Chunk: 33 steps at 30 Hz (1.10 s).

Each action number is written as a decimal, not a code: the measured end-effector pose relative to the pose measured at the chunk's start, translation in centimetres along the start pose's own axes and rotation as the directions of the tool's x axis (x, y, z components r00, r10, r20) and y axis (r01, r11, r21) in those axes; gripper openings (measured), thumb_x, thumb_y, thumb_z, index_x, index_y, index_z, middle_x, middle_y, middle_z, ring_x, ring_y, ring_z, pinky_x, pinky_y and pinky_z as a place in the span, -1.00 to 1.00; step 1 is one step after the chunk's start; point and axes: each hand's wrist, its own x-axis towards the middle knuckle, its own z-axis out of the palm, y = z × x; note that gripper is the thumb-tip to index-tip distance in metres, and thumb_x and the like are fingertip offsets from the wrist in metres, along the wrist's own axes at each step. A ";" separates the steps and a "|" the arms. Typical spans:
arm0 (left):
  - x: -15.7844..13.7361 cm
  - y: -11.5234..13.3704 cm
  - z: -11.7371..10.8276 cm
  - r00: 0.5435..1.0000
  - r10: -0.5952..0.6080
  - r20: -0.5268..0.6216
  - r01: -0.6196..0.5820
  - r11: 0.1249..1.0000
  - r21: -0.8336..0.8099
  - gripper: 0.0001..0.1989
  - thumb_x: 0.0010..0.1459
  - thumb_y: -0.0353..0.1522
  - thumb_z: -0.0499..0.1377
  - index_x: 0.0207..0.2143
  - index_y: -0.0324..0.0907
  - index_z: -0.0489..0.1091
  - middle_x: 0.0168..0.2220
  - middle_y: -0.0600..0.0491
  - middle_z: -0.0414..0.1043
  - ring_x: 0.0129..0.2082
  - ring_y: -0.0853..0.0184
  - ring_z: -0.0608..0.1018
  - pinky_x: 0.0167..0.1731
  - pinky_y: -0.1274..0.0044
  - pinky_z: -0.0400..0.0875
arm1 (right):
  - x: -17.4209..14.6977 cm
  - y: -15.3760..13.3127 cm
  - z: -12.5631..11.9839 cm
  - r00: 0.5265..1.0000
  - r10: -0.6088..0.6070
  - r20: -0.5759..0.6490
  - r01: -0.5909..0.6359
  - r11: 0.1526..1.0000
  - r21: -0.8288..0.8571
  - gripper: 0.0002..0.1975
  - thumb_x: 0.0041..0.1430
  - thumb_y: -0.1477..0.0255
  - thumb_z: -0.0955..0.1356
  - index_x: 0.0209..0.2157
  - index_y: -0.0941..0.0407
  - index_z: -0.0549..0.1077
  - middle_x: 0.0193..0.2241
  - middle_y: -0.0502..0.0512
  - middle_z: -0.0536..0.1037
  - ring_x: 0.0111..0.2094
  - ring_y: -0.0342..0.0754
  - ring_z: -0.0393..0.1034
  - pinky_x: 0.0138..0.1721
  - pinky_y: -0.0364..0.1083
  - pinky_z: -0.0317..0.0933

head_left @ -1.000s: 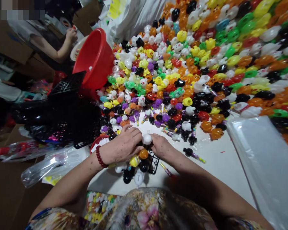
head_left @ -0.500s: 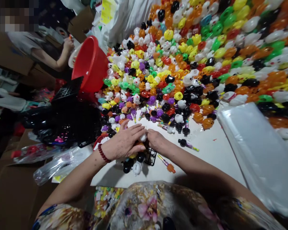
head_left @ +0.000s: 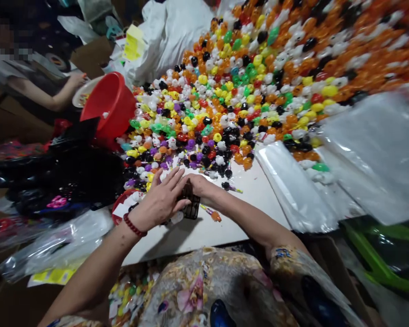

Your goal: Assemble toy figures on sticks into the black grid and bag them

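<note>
While left fingers (head_left: 177, 182) are spread beside black grid (head_left: 191, 207), right hand (head_left: 198, 187) partly hidden, hold unclear

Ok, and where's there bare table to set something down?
The white tabletop shows bare between the right forearm and the stacked clear bags. There's also a partly shadowed strip between the black grid piece and the floral shirt. It's crowded beyond the hands, where the toy pile spreads.

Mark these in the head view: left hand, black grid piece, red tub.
Left hand (head_left: 158, 200): head view, back of the hand.
Black grid piece (head_left: 192, 210): head view, lower part of its lattice.
Red tub (head_left: 125, 104): head view, outer wall.
</note>
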 end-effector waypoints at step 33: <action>2.1 10.7 15.6 0.886 -0.422 -0.193 0.292 0.830 -0.476 -0.81 0.26 -0.38 0.08 -0.07 -0.10 0.37 -0.04 -0.05 0.39 -0.11 0.23 0.52 -0.24 0.46 0.47 | -17.1 1.7 -2.6 0.861 0.296 -0.413 -0.289 0.954 0.082 -0.69 0.09 0.39 0.38 -0.10 0.11 0.54 -0.25 0.12 0.57 -0.29 -0.03 0.43 -0.17 -0.01 0.37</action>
